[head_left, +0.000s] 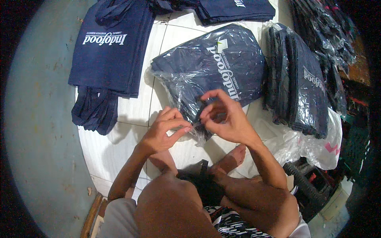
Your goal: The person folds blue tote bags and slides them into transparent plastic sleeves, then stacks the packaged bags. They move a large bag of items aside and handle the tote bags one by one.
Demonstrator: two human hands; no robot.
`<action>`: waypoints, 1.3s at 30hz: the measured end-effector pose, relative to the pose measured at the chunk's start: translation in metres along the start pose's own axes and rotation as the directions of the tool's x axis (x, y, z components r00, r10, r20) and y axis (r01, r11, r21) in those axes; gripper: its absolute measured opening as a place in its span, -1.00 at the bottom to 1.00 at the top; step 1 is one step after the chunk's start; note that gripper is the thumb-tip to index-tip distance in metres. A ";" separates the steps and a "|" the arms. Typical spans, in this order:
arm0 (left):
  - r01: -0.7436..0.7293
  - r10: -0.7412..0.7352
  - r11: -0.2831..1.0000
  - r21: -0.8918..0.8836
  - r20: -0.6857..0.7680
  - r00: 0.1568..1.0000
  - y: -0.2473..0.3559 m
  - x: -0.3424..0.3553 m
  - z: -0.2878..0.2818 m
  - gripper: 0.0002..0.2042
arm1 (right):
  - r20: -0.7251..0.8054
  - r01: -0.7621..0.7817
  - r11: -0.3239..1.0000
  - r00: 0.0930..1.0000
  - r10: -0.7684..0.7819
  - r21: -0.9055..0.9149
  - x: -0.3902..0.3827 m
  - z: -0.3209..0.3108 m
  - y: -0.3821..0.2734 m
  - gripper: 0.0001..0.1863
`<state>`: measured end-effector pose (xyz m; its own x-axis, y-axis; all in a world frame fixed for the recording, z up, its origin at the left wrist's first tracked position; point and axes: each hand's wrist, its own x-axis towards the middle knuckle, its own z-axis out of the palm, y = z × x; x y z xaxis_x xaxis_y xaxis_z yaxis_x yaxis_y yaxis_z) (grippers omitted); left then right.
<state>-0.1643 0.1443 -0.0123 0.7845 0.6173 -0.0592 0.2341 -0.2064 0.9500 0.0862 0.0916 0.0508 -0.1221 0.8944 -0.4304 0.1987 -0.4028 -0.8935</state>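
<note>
In front of me a dark navy fabric bag, folded flat with white print, lies inside a clear plastic bag [246,67] on the tiles. The crumpled mouth of the plastic points toward me. My left hand [166,129] pinches the edge of that plastic at its near corner. My right hand [226,117] is curled just to the right, index finger raised, thumb and another fingertip close together at the plastic. What lies between those fingertips is hard to make out. Both hands are close together over the bag's near end.
Unwrapped navy bags [107,59] are stacked at the left, handles toward me. More navy bags [238,10] lie at the far edge. Plastic-wrapped bags [297,83] are piled at the right, beside a white plastic sack [325,146]. A grey surface [43,119] bounds the left.
</note>
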 end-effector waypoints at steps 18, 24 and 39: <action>0.138 -0.133 0.990 0.042 -0.098 0.986 -0.008 -0.004 0.005 -0.91 | -0.115 -0.045 0.995 0.993 0.034 -0.088 -0.016 -0.012 -0.016 -0.86; 0.148 -0.142 0.988 0.055 -0.091 0.986 0.000 0.002 0.007 -0.90 | -0.097 -0.070 0.996 0.993 0.065 -0.048 -0.015 0.000 -0.006 -0.86; -0.069 0.154 0.908 0.414 -0.176 0.972 0.007 0.021 0.015 -0.85 | -0.433 0.053 0.957 0.898 0.080 0.285 -0.030 0.060 0.055 -0.46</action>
<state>-0.1372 0.1445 -0.0114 0.6977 0.7021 0.1424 0.3964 -0.5439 0.7396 0.0421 0.0313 0.0064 0.3274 0.8551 -0.4019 -0.0934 -0.3940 -0.9143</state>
